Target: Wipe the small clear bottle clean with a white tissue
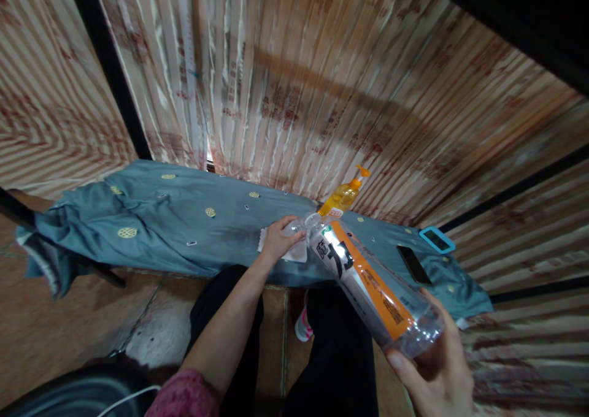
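Observation:
A large clear plastic bottle (368,276) with an orange and white label is tilted, its neck up and to the left. My right hand (437,355) is closed around its base. My left hand (276,239) grips a small clear bottle (297,225) whose end meets the large bottle's mouth; whether they touch or overlap, I cannot tell. Below my left hand, a white packet (297,254) lies on the blue-grey cloth (230,239). Just behind the large bottle's neck stands a pump bottle (341,199) of yellow-orange liquid.
The cloth drapes over a low, narrow bench. A dark phone (414,265) and a blue-framed device (437,240) lie at its right. Printed plastic curtain (299,98) and black poles (110,67) enclose the space. A round black object (78,392) stands at lower left.

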Tool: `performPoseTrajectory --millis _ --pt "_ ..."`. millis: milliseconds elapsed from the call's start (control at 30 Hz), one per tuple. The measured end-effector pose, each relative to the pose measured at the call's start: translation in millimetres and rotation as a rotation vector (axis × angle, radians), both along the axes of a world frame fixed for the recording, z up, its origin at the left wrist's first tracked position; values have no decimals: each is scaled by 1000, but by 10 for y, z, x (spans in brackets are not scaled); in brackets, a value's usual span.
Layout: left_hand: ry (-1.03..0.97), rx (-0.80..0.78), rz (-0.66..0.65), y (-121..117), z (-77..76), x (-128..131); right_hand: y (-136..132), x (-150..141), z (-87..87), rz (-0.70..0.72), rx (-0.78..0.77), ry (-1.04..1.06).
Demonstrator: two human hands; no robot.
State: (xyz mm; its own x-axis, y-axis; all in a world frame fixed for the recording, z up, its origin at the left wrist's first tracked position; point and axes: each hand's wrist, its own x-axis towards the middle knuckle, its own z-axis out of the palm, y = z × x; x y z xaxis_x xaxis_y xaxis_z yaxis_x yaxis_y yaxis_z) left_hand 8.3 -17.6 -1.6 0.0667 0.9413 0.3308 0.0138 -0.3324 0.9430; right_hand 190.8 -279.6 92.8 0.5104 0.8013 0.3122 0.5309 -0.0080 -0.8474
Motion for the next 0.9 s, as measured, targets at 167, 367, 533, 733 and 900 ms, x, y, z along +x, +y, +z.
performPoseTrajectory --millis 167,367,533,733,900 --pt "15 4 2 -11 14 -6 11 40 -30 24 4 -2" --pt "6 1 -1 -15 18 -5 -6 18 -10 12 -1 -32" --pt "12 -9 4 -7 10 -3 18 -72 40 -23 11 -4" --pt "6 -7 6 -3 5 -5 1 23 -3 17 7 -36" --pt "17 8 9 0 1 -7 -16 51 -25 26 18 -55"
